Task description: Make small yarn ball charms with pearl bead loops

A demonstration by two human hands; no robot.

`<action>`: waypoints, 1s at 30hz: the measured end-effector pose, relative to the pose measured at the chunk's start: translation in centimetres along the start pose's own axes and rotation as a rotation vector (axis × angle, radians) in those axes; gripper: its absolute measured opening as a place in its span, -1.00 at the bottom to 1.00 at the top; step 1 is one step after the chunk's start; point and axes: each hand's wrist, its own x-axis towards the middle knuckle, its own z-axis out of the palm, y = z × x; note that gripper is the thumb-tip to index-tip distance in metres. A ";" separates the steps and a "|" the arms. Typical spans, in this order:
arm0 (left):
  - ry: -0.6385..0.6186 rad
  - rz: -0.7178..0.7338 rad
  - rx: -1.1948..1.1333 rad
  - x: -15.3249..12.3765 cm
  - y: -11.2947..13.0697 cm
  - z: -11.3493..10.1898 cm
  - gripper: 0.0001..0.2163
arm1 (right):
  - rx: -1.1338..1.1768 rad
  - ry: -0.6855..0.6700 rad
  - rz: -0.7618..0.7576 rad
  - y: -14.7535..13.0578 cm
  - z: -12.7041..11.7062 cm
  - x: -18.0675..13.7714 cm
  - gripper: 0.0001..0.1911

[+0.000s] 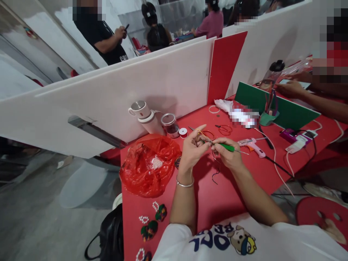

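My right hand [228,155] is closed around a crochet hook [227,147] with a green handle; a thin metal shaft sticks out past the hand to the right. My left hand [191,148], raised beside it, pinches a small piece of dark yarn work [201,140], mostly covered by the fingers. An orange-yellow strand runs along the left fingers. The two hands meet at the fingertips, where the hook's working tip is hidden. Below them a dark yarn tail [216,175] hangs over the red table [209,203].
Left of my hands lies a red plastic bag [141,181] with pearl beads [157,163]. Behind stand a white flask [150,123], a jar [170,127] and a thread spool [183,132]. Red-handled scissors [225,129], a pink glue gun [252,145] and cables lie right. Green pompoms [149,230] with bead loops sit front left.
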 end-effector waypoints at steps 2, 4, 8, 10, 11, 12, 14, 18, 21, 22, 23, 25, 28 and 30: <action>0.013 0.001 -0.013 0.2 -0.3 -0.1 -0.32 | 0.003 0.005 0.017 0.2 0.2 0.2 -0.75; 0.033 0.006 -0.028 0.2 -0.5 -0.1 -0.29 | 0.023 0.009 0.031 0.3 0.5 0.4 -0.70; 0.033 0.015 -0.034 0.1 -0.5 0.0 -0.23 | 0.065 0.034 0.039 0.1 1.0 0.7 -0.58; 0.021 0.018 -0.038 0.0 -0.4 0.1 -0.22 | 0.072 0.041 0.030 -0.1 1.0 0.7 -0.55; 0.018 0.021 -0.042 -0.1 -0.3 0.2 -0.21 | 0.074 0.045 0.022 -0.2 1.0 0.7 -0.54; 0.019 0.023 -0.043 -0.1 -0.3 0.4 -0.21 | 0.074 0.046 0.015 -0.2 0.9 0.7 -0.54; 0.025 0.021 -0.032 -0.2 -0.2 0.7 -0.19 | 0.074 0.048 0.006 -0.4 0.7 0.6 -0.55; 0.017 -0.018 -0.004 -0.8 -0.3 1.3 -0.16 | 0.077 0.049 0.006 -0.5 0.1 0.1 -0.56; 0.009 -0.047 0.003 -1.3 -0.6 1.6 -0.15 | 0.079 0.037 0.010 -0.4 -0.5 -0.2 -0.56; 0.011 -0.054 0.004 -1.5 -0.6 1.7 -0.15 | 0.081 0.030 0.014 -0.3 -0.6 -0.2 -0.55; 0.015 -0.061 0.008 -1.6 -0.7 1.8 -0.15 | 0.083 0.023 0.019 -0.3 -0.8 -0.3 -0.53; 0.026 -0.076 0.026 -1.7 -0.8 2.1 -0.14 | 0.096 0.018 0.032 -0.2 -1.1 -0.2 -0.50; 0.038 -0.112 0.068 -1.4 -0.9 2.6 -0.12 | 0.121 0.034 0.056 -0.1 -1.4 0.0 -0.49; 0.033 -0.139 0.101 -0.9 -0.9 3.1 -0.14 | 0.133 0.048 0.079 -0.1 -1.8 0.1 -0.48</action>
